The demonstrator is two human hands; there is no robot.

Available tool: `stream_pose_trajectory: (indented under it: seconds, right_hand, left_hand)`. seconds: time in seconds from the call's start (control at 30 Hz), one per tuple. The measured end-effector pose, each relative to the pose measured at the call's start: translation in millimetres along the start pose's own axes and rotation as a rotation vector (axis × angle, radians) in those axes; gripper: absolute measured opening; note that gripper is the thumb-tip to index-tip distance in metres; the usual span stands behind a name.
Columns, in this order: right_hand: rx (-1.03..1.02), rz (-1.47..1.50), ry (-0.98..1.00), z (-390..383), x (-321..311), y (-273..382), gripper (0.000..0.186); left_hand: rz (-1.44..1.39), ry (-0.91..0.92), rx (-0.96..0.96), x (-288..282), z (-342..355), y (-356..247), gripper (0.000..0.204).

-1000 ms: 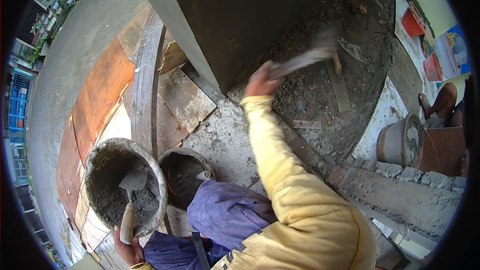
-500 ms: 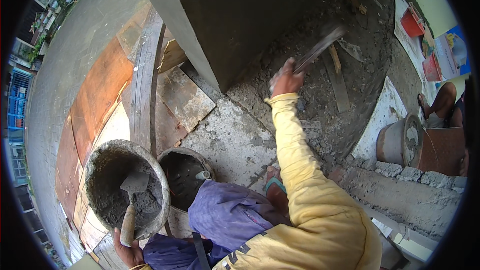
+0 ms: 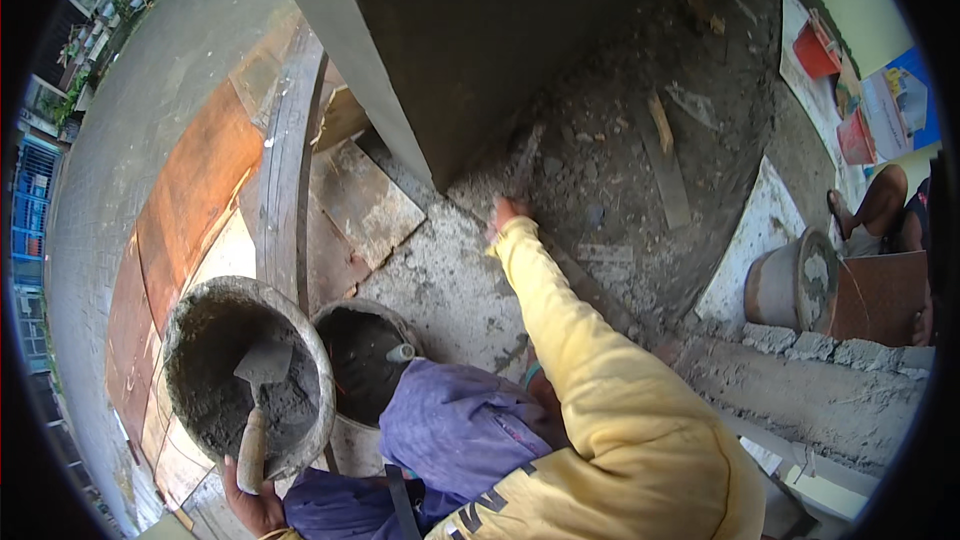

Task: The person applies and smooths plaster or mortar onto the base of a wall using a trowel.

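Note:
My right hand (image 3: 510, 215), at the end of a yellow sleeve, is closed on a long, thin grey tool (image 3: 528, 155). Motion smears the tool beside the lower corner of the grey plastered column (image 3: 410, 60), so its kind is unclear. At lower left my left hand (image 3: 252, 508) grips the near rim of a mortar-crusted bucket (image 3: 322, 380); part of that hand is hidden. Inside the bucket lies wet grey mortar (image 3: 290, 405). A trowel (image 3: 264, 364) rests on it, wooden handle (image 3: 252, 450) leaning over the rim near my left fingers.
A second bucket (image 3: 345, 315) with a pale handle (image 3: 401, 352) in it stands beside my knee. A wooden beam (image 3: 290, 160) and boards (image 3: 365, 202) lie left of the column. Rubble (image 3: 610, 170) spreads rightward. Another bucket (image 3: 775, 285) and a person's leg (image 3: 880, 202) are at far right.
My right hand has swung left and slightly nearer with the tool, from over the rubble to the column's foot. My left hand stays at the bucket rim.

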State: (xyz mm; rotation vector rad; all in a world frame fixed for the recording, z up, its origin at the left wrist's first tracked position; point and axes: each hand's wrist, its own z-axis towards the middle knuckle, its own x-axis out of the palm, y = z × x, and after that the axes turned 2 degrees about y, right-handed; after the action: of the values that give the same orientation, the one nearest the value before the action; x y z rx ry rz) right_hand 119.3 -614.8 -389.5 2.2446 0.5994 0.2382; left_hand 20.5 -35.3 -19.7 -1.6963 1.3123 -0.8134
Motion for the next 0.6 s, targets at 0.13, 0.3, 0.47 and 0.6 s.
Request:
stream_pose_trajectory:
  seconds: [0.13,0.3,0.47,0.6]
  right_hand:
    - [-0.002,0.175,0.032,-66.5,-8.0,61.0,0.024]
    - [-0.597,0.472,-0.011,-147.5,-5.3,150.5,0.036]
    - [-1.033,0.608,-0.038,-146.6,-8.5,187.1,0.035]
    - [-0.915,-0.021,-0.915,-122.6,57.7,97.7,0.036]
  left_hand:
    - [0.340,0.006,0.114,-5.4,-2.9,-1.7,0.056]
    - [-0.241,-0.060,-0.250,14.0,0.8,-27.9,0.052]
    - [-0.116,-0.325,-0.017,32.3,4.4,-14.5,0.023]
    - [0.065,-0.121,0.001,18.7,3.3,-11.3,0.030]
